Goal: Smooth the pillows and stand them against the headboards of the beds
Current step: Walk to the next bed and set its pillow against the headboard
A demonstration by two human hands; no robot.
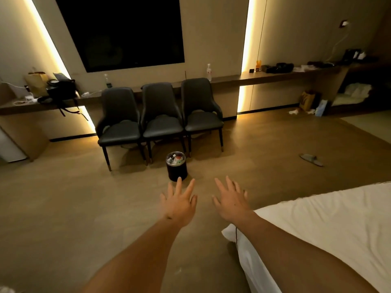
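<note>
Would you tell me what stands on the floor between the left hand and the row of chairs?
A waste bin filled with rubbish, in the head view.

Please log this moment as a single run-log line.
left hand: open, empty | right hand: open, empty | both over floor | bed: corner at right | pillows, headboard: not in view

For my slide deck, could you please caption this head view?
Both empty hands, left and right, spread open above the floor beside a white bed, facing three chairs.
</note>
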